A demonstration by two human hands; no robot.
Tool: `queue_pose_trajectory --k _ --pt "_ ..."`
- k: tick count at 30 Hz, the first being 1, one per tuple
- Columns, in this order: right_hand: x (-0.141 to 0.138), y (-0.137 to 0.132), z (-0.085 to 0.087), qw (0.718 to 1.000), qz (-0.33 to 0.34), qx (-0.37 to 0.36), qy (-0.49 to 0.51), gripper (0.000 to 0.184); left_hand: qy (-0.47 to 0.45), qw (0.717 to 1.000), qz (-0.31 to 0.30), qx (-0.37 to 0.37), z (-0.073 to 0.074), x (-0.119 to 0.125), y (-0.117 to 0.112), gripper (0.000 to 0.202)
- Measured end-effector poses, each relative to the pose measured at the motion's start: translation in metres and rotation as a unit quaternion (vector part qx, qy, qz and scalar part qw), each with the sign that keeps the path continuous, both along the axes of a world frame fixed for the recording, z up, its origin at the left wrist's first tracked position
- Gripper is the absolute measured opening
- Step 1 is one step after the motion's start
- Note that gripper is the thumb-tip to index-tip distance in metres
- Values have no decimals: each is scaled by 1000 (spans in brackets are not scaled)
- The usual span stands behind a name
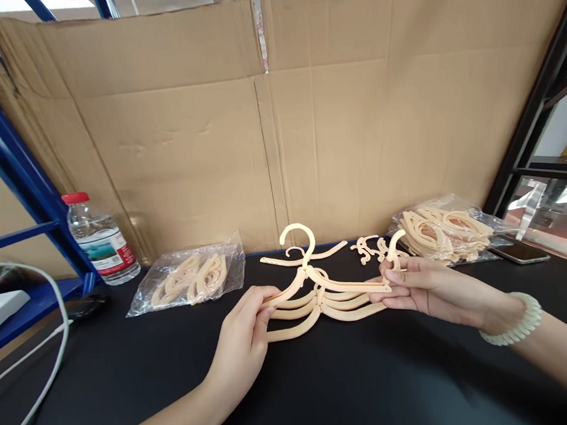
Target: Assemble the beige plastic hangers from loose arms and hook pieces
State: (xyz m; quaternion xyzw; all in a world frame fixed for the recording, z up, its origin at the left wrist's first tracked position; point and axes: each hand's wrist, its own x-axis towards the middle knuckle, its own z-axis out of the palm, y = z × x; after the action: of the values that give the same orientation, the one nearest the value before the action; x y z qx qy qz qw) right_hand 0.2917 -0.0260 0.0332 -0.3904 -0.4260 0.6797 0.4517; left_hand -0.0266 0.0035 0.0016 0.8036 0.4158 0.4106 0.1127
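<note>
A cream plastic clothes hanger [336, 285] is held up above the table, hook upward. My left hand [247, 330] is closed on the hanger's left arm, thumb below and fingers on top. At the other end, my right hand [419, 287] pinches a small curved cream hook piece [395, 246] against the tip of the right arm; whether the two are joined I cannot tell. The fingers of that hand curl beneath the hanger's end. Directly under it lie several matching hangers [297, 332], stacked and partly hidden. Behind is another cream hanger piece [333, 250].
Loose small cream hooks [367, 248] lie at the back. Clear bags of hanger parts stand left [145, 298] and right [442, 229]. A phone [522, 251], a water bottle [100, 243], a dark mouse-like object [89, 305] and a white cable [64, 341] flank the black table [366, 389]. Cardboard [185, 148] walls the back.
</note>
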Motion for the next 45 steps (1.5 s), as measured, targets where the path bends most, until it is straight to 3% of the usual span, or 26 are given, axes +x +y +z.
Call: queue_pose_trajectory --k 14,20,25,29,35,45 --pt "3 3 -5 999 26 -33 4 16 4 1000 7 17 -1 -1 -2 21" --pt "3 1 -1 1000 -21 -7 -1 18 -1 1000 16 25 0 -1 -2 21" --pt "2 -2 7 1000 -20 12 -10 22 -1 1000 11 25 1 0 -2 21" --pt "0 0 3 1000 -5 31 3 21 2 999 9 37 1 -1 -2 22" --pt "1 -1 2 998 -43 35 9 19 9 999 2 41 0 -2 -4 21" --pt "3 2 2 1000 11 -3 -26 20 14 999 5 44 1 -2 -4 22"
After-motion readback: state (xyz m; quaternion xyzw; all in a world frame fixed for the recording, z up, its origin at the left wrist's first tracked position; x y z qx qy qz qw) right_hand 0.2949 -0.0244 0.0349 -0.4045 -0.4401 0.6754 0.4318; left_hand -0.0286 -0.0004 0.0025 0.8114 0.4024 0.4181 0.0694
